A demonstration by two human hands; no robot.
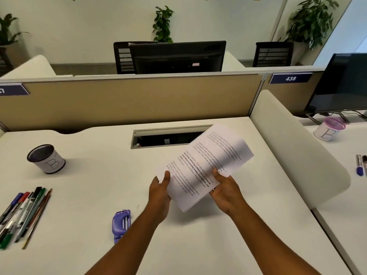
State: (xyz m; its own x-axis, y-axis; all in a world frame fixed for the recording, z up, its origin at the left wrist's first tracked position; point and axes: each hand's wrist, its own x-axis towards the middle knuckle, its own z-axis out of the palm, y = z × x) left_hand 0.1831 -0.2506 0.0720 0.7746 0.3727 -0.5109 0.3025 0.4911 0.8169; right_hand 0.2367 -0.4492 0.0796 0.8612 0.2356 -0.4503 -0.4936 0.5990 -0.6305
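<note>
left hand (159, 192) | right hand (224, 190) | both grips clamped on printed sheets (204, 165) | cup (46, 158) reads "B" | label (291, 78) reads "438"

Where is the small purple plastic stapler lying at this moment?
In the head view, the purple stapler lies on the white desk, low and left of centre, close beside the left forearm; the loose coloured pens lie farther left.

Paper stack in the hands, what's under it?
Below the paper stack is the white desk; it covers the right end of the cable slot. The left hand and right hand grip its near edge, fingers mostly hidden underneath.
</note>
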